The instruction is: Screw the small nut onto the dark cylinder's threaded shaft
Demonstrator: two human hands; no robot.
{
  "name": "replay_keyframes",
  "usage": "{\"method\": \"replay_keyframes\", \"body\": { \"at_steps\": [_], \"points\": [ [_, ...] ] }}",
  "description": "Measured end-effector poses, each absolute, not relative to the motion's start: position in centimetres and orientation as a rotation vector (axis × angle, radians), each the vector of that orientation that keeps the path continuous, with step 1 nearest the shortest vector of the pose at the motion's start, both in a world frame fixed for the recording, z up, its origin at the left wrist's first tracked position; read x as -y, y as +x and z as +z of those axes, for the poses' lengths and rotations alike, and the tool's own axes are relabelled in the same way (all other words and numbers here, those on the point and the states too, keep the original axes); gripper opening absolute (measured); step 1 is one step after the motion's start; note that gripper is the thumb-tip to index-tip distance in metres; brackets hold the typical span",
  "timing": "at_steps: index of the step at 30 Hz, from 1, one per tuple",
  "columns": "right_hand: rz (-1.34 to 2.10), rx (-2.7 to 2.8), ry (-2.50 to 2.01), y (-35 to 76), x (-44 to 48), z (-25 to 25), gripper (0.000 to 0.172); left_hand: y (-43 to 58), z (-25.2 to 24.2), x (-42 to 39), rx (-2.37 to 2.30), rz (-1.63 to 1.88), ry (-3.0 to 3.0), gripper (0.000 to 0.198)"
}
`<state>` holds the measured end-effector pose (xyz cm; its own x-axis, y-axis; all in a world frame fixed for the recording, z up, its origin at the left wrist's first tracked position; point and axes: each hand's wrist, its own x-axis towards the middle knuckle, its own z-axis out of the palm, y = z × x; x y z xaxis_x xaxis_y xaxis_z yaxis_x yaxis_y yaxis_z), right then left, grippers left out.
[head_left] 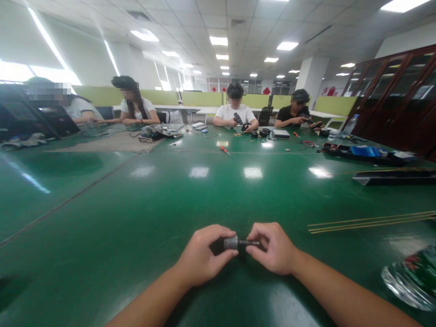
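Both my hands meet low in the middle of the view, just above the green table (211, 190). Between them is a small metal part (238, 243): a silver cylinder with a dark threaded shaft pointing right. My left hand (200, 259) is closed round the silver end, thumb and fingers pinching it. My right hand (272, 249) is closed on the dark shaft's other end. The part lies level, close to the tabletop.
Thin yellow rods (371, 222) lie to the right, a clear plastic bag (412, 279) at the lower right. A black tray (391, 177) and a tool case (368, 153) sit further right. Several people work at the far side, with a red screwdriver (225, 150) and parts before them.
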<state>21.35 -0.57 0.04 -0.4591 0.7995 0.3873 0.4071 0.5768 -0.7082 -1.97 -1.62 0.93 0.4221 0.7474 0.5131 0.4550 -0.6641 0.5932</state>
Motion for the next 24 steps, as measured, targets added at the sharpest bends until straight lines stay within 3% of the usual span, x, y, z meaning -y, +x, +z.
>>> {"method": "replay_keyframes", "body": {
  "at_steps": [24],
  "points": [
    [0.756,2.022,-0.977,21.58,0.53,0.07,0.007,-2.15,0.98,1.56,-1.061,1.156,2.32,0.025]
  ]
}}
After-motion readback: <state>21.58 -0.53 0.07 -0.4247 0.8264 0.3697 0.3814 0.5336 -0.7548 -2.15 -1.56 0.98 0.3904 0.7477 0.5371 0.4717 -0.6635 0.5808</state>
